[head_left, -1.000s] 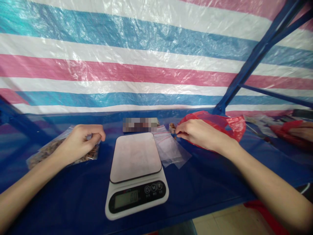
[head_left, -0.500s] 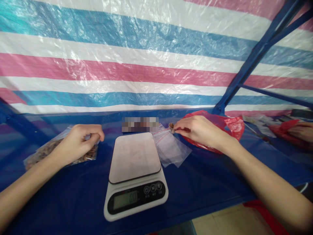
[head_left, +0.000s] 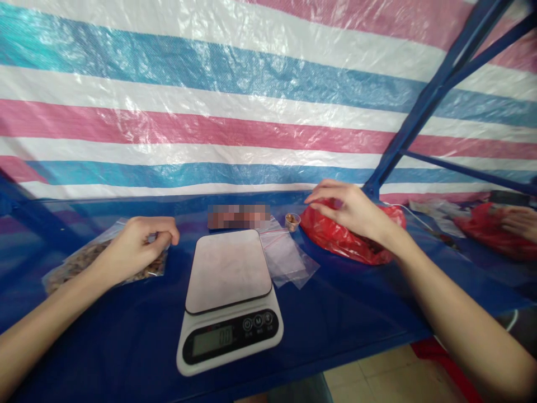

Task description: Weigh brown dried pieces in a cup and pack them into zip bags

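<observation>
My left hand [head_left: 142, 246] rests over a clear zip bag [head_left: 90, 254] of small brown pieces, its fingers curled closed with nothing visible in them. My right hand [head_left: 346, 204] hovers over a crumpled red plastic bag [head_left: 339, 238], thumb and fingers apart and holding nothing. Just left of that bag stands a small clear cup [head_left: 292, 222] with brown bits inside. Between my hands lies a white digital scale [head_left: 230, 274]; its pan is bare and the display reads what looks like 0.0. Flat clear zip bags [head_left: 289, 257] lie against the scale's right side.
A blurred-out, reddish box-like item [head_left: 239, 217] sits behind the scale. Farther right, another person's hand [head_left: 520, 224] is at a second red bag [head_left: 482, 229]. Blue frame bars [head_left: 419, 120] and a striped plastic sheet [head_left: 210, 129] bound the blue table [head_left: 335, 313].
My right hand has let go of the small cup and moved up and right over the red bag. The cup now stands alone. My left hand keeps its place.
</observation>
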`<action>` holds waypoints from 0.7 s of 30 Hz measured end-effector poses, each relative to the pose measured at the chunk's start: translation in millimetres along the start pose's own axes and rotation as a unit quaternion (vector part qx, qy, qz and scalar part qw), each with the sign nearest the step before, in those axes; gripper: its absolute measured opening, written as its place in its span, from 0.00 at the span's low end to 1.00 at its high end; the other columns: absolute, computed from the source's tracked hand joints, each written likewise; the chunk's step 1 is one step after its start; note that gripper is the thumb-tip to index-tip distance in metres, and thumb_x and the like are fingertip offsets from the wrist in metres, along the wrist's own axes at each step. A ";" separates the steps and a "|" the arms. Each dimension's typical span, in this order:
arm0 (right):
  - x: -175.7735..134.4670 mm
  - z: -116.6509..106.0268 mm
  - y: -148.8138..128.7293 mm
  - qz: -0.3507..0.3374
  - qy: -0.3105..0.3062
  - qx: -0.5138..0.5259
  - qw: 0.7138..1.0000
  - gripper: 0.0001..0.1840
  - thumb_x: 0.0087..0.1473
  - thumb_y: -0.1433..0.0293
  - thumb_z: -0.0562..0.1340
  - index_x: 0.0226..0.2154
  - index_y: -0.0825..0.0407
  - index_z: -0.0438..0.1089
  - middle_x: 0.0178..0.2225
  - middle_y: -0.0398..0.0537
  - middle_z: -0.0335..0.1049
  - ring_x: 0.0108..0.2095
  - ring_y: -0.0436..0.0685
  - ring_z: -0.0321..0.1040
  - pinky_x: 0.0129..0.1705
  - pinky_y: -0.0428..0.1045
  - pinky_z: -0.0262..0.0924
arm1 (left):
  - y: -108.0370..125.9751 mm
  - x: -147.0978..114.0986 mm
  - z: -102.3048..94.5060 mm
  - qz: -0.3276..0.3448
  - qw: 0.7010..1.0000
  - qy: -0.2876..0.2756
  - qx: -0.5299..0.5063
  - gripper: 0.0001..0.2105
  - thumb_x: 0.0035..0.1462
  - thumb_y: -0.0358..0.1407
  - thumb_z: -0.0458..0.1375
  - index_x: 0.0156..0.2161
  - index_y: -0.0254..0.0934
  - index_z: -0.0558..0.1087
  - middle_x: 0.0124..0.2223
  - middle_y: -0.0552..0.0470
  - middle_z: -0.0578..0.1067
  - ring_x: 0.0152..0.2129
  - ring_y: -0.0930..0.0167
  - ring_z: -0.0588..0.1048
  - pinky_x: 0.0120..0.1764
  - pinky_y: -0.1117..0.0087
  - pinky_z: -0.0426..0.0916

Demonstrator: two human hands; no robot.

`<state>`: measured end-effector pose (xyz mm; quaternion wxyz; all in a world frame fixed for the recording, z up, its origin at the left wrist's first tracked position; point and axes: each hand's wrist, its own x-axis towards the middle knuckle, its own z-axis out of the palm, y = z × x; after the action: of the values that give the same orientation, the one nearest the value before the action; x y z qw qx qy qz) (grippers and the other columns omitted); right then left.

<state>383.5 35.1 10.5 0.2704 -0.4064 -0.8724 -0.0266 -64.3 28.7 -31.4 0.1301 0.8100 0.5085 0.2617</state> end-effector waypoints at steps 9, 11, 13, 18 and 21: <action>1.3 31.3 -5.8 -0.059 -0.078 -0.021 0.995 0.11 0.70 0.67 0.64 0.38 0.51 0.82 0.39 0.52 0.79 0.41 0.60 0.75 0.48 0.55 0.66 | -1.4 0.0 0.3 -0.006 1.000 0.004 -0.007 0.07 0.47 0.42 0.53 0.22 0.54 0.71 0.26 0.56 0.76 0.27 0.57 0.74 0.35 0.56 0.69; 0.6 28.8 -1.8 -0.047 -0.071 -0.017 0.996 0.11 0.70 0.70 0.63 0.38 0.51 0.82 0.39 0.51 0.80 0.41 0.59 0.75 0.47 0.54 0.66 | -1.4 0.0 0.1 -0.005 1.000 0.000 -0.007 0.07 0.47 0.42 0.53 0.22 0.55 0.71 0.26 0.56 0.76 0.27 0.57 0.75 0.35 0.56 0.69; -0.3 27.9 1.3 -0.038 -0.068 -0.024 0.997 0.11 0.70 0.72 0.62 0.39 0.51 0.81 0.40 0.52 0.81 0.41 0.59 0.76 0.47 0.53 0.66 | -1.9 0.0 0.1 -0.004 1.000 -0.001 -0.004 0.07 0.48 0.41 0.52 0.22 0.55 0.71 0.26 0.56 0.76 0.27 0.57 0.75 0.35 0.56 0.68; -2.1 33.2 3.0 -0.008 -0.057 -0.027 0.998 0.12 0.69 0.75 0.61 0.42 0.52 0.82 0.43 0.53 0.84 0.44 0.61 0.79 0.49 0.55 0.68 | -7.8 0.8 0.4 0.012 1.000 -0.006 0.000 0.08 0.50 0.41 0.52 0.24 0.54 0.71 0.26 0.57 0.76 0.27 0.57 0.75 0.35 0.56 0.69; -2.3 35.3 2.7 0.015 -0.016 -0.012 1.000 0.13 0.66 0.77 0.61 0.43 0.53 0.83 0.44 0.53 0.85 0.45 0.63 0.81 0.51 0.56 0.70 | -14.6 1.4 1.3 0.031 0.999 -0.008 -0.006 0.08 0.52 0.44 0.53 0.24 0.54 0.72 0.26 0.57 0.76 0.26 0.57 0.74 0.33 0.56 0.68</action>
<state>370.7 44.7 -21.1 0.2519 -0.4235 -0.8698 -0.0262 -74.1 36.6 -39.0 0.1307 0.8265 0.4810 0.2617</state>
